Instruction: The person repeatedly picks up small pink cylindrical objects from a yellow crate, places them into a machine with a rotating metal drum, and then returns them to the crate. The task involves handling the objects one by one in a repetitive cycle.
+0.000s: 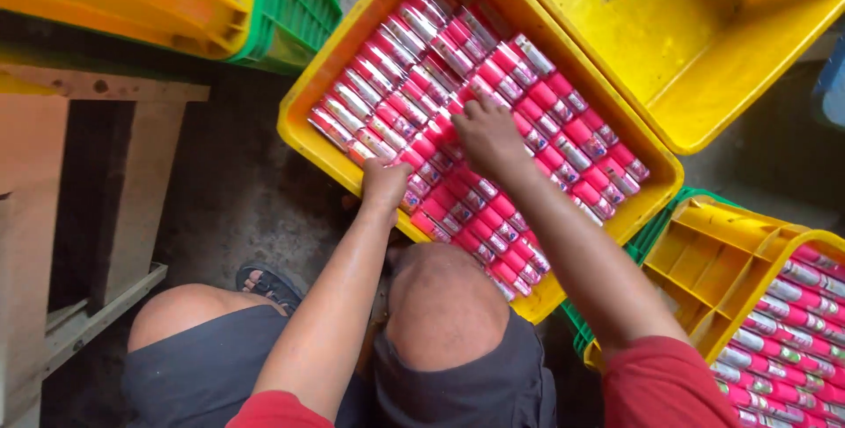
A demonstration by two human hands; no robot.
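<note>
A yellow plastic crate [310,93] lies in front of my knees, packed with rows of several small pink and silver tubes [414,67]. My left hand [385,183] grips the crate's near rim, fingers curled over the edge beside the tubes. My right hand [484,133] rests flat on the tubes near the crate's middle, fingers pressed down among them. Whether it holds one I cannot tell.
An empty yellow crate [704,49] sits at the top right. Another yellow crate [731,261] with more pink tubes [792,331] is at the right. Stacked yellow and green crates [220,5] stand top left; a wooden frame [114,181] is at the left.
</note>
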